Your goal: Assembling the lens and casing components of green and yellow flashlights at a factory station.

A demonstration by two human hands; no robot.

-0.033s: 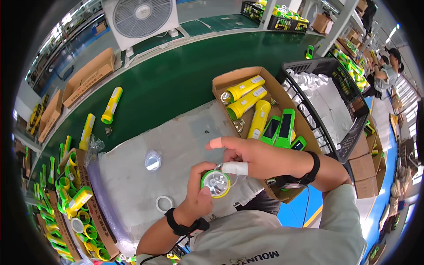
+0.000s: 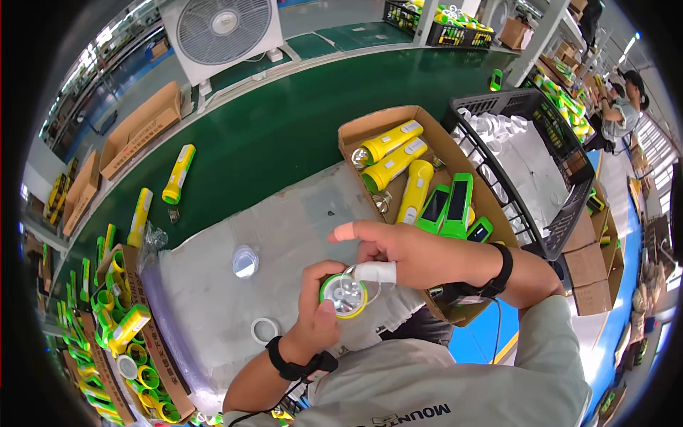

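My left hand (image 2: 319, 304) is closed around a flashlight head (image 2: 346, 297) with a green and yellow rim. Its shiny silver reflector faces up. Over the reflector's far right edge, a thin clear round lens (image 2: 375, 287) is pinched in my right hand (image 2: 420, 255). White tape wraps the right thumb, and the index finger, also taped, points out to the left. Whether the lens touches the rim I cannot tell. A white ring (image 2: 265, 331) lies on the grey mat to the left of my left hand. Farther off on the mat sits a small stack of clear lenses (image 2: 245, 261).
A cardboard box (image 2: 346, 134) of yellow flashlights and green solar-panel pieces stands beyond my right hand. Beside it is a black crate (image 2: 491, 186) with white rings. At left, a carton (image 2: 153, 341) holds yellow-green housings. Two flashlights lie on the green belt (image 2: 249, 135); a fan unit (image 2: 224, 32) stands behind.
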